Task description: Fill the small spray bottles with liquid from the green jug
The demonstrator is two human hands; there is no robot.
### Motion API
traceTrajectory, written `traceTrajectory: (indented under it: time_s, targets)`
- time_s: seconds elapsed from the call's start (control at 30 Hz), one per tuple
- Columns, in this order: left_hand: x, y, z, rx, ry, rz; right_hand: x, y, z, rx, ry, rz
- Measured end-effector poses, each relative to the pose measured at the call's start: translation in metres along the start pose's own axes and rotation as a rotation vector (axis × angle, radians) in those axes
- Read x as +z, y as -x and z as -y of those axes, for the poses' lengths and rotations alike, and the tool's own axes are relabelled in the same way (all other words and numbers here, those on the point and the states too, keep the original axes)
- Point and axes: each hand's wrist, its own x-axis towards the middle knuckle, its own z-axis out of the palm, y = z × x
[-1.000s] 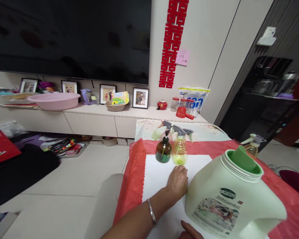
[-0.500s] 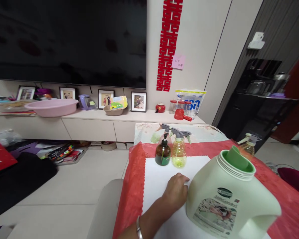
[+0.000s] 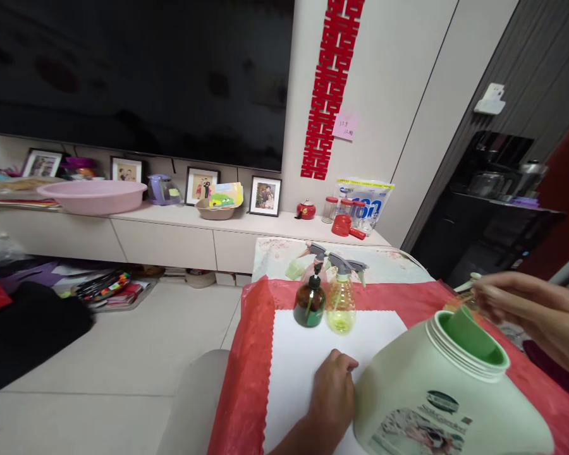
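Over the white scalloped sheet (image 3: 291,360): left hand (image 3: 334,392), loosely curled, right at the side of the pale green plastic jug (image 3: 408,385); whether they touch, I cannot tell
Jug mouth (image 3: 459,359): open, green plastic spout (image 3: 463,327) inside
Right hand (image 3: 540,315): fingertips bunched narrow beside the cream-nozzled spray bottle (image 3: 464,285), behind the jug; whether they grip it, cannot tell

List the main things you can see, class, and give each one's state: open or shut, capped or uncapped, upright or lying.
Pale green jug: upright, uncapped, green spout in its mouth
Amber bottle: upright, pump fitted
Clear spray bottle: upright, trigger head fitted
Left hand: fingers curled, right beside the jug
Right hand: fingers bent, grip unclear
Glass jars: red lids on
Television: screen dark
White cabinet fronts: shut
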Motion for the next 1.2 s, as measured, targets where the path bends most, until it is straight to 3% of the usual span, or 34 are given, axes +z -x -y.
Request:
traceTrajectory:
  time_s: [0.07, 0.13, 0.2, 0.43, 0.6, 0.73, 0.97, 1.2]
  targets:
    - [0.003, 0.003, 0.005, 0.042, -0.003, -0.013, 0.012, -0.039, 0.023, 0.022, 0.053, 0.077]
    - [0.004, 0.005, 0.007, 0.046, 0.000, -0.003, 0.033, -0.073, 0.045, -0.007, 0.165, 0.254]
    - [0.004, 0.005, 0.008, 0.042, 0.022, 0.011, 0.058, -0.102, 0.060, -0.022, 0.191, 0.322]
    - [0.000, 0.001, 0.003, -0.051, 0.083, 0.111, 0.119, -0.160, 0.071, -0.044, 0.332, 0.414]
    - [-0.007, -0.004, -0.007, -0.140, 0.092, 0.251, 0.145, -0.169, 0.085, -0.062, 0.484, 0.461]
    - [-0.015, -0.006, -0.017, -0.196, 0.093, 0.277, 0.157, -0.167, 0.092, -0.076, 0.582, 0.478]
    - [-0.021, -0.005, -0.023, -0.184, 0.105, 0.275, 0.148, -0.151, 0.090, -0.059, 0.550, 0.488]
    - [-0.020, -0.003, -0.020, -0.148, 0.092, 0.266, 0.141, -0.136, 0.081, -0.060, 0.424, 0.410]
